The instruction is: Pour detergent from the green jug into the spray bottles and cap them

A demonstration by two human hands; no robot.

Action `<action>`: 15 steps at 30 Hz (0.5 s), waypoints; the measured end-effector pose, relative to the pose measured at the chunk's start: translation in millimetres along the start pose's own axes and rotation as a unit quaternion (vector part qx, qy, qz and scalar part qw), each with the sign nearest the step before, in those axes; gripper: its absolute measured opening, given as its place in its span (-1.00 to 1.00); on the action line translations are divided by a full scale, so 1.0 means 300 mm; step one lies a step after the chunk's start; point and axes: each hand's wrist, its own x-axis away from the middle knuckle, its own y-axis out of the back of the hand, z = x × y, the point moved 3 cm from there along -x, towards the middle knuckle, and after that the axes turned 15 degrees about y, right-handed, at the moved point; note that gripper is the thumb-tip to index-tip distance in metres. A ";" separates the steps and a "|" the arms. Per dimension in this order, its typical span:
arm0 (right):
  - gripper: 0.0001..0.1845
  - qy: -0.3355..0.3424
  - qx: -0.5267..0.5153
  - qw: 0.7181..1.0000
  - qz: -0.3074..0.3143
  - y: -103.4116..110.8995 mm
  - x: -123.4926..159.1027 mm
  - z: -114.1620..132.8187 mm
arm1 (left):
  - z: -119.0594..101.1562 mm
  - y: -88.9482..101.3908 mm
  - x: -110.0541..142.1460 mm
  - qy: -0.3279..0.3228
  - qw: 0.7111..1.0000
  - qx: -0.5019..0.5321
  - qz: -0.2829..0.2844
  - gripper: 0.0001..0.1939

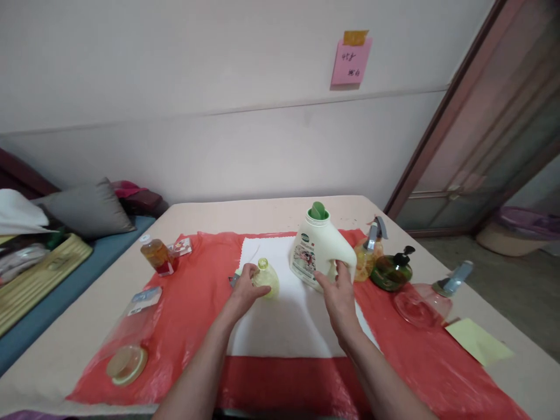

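My left hand (246,290) curls round a small yellow see-through bottle (271,281), its neck uncapped, standing on a white sheet. A grey pump or spray head (235,278) lies just left of that bottle, partly hidden by my fingers. To the right, my right hand (339,291) grips the handle of a large pale green laundry detergent jug (310,251). The jug stands tilted slightly, and a green spout (318,210) shows in its open neck. My fingers pass through the handle, with the thumb resting along its side.
Close behind my right hand stand a yellow spray bottle (363,261), a dark green pump bottle (391,272) and a pink spray bottle (420,304). An amber bottle (156,255) and a round lidded container (126,365) are on the left. Red plastic (196,303) covers the table.
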 end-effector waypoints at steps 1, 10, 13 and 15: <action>-0.22 0.001 0.002 1.000 0.005 -0.004 -0.011 0.001 | 0.002 -0.004 0.000 0.000 1.000 -0.018 0.002 -0.48; -0.20 -0.025 -0.022 0.999 0.033 -0.049 -0.097 -0.043 | -0.061 0.065 0.047 -0.027 0.996 -0.079 -0.043 -0.17; -0.20 -0.016 -0.009 0.999 0.042 -0.046 -0.098 -0.028 | -0.109 0.098 0.096 -0.077 0.989 0.009 -0.123 -0.35; -0.20 -0.011 0.019 0.999 0.042 -0.027 -0.093 0.002 | -0.137 0.099 0.149 -0.129 0.970 0.088 -0.186 -0.53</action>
